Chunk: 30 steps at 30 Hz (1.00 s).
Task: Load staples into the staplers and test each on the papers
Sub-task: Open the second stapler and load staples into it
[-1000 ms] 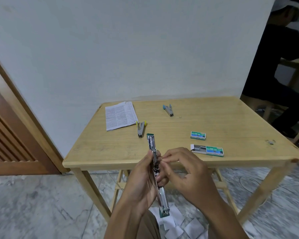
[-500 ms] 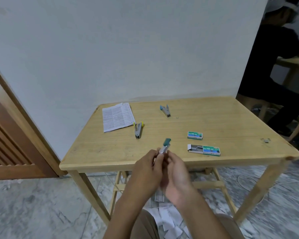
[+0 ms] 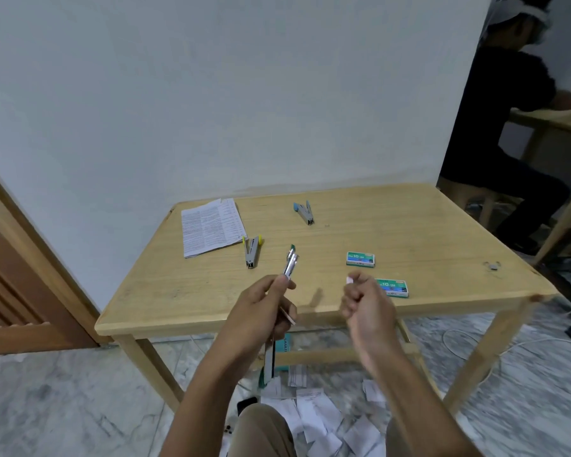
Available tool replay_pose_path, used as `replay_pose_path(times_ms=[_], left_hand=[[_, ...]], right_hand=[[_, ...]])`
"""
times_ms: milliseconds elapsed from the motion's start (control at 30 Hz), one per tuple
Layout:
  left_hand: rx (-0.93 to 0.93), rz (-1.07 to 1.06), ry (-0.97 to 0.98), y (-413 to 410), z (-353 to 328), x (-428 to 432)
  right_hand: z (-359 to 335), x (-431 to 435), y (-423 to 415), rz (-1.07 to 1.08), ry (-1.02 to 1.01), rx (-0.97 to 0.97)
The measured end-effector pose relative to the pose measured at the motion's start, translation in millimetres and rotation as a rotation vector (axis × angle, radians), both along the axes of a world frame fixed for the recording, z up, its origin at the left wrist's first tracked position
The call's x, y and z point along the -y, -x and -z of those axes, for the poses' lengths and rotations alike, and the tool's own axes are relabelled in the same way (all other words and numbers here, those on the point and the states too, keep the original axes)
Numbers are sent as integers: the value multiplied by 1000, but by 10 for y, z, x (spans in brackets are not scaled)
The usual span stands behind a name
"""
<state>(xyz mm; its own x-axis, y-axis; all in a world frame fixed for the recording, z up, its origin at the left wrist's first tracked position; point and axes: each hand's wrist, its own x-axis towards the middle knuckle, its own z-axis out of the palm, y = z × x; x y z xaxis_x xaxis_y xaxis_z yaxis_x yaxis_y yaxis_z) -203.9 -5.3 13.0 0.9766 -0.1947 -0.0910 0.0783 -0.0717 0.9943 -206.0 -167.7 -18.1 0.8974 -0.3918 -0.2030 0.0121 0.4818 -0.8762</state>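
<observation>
Left hand (image 3: 261, 308) clamped round an opened green stapler (image 3: 290, 266), one end up over the table's (image 3: 426, 239) near edge, the other hanging below the fist. Right hand (image 3: 365, 300) apart, curled loosely, holding nothing visible, just before the nearer staple box (image 3: 393, 287). Second box (image 3: 360, 259) behind. Yellow stapler (image 3: 252, 251) touching the papers (image 3: 211, 227) at the far left; blue stapler (image 3: 304, 212) farther back.
</observation>
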Motion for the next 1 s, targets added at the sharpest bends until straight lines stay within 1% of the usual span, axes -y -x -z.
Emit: replay_pose_path(times_ms=[67, 133, 167, 233, 300, 367, 433, 500, 567, 667, 767, 833, 933, 1000], left_hand=[[-65, -5, 149, -23, 39, -8], [-134, -7, 268, -26, 63, 13], [-161, -8, 318, -21, 72, 30], [-211, -17, 404, -29, 115, 50], [-280, -37, 495, -59, 169, 55], [-339, -54, 584, -97, 225, 54], [-365, -73, 627, -149, 265, 55], [-382, -80, 649, -203, 282, 66], [-393, -80, 657, -263, 287, 82], [-403, -75, 646, -349, 283, 111], [-407, -60, 637, -433, 257, 149], [-406, -60, 632, -484, 243, 167], [-402, -55, 618, -549, 246, 185], [-402, -54, 608, -575, 259, 195]], right_hand=[[-56, 299, -153, 12, 383, -20], [-93, 546, -296, -36, 685, -59], [-102, 637, -355, -73, 797, -71], [-87, 771, -449, -131, 934, -88], [-73, 856, -551, -143, 983, -85], [-72, 875, -641, -162, 947, -34], [-59, 847, -726, -195, 937, 11], [-80, 786, -803, -265, 1048, 21], [-93, 719, -914, -386, 1207, 11], [-75, 639, -1099, -529, 1406, -69], [-56, 569, -1195, -632, 1505, -164], [-3, 559, -1225, -693, 1555, -181], [80, 596, -1244, -740, 1606, -172], [41, 600, -1194, -749, 1609, -127]])
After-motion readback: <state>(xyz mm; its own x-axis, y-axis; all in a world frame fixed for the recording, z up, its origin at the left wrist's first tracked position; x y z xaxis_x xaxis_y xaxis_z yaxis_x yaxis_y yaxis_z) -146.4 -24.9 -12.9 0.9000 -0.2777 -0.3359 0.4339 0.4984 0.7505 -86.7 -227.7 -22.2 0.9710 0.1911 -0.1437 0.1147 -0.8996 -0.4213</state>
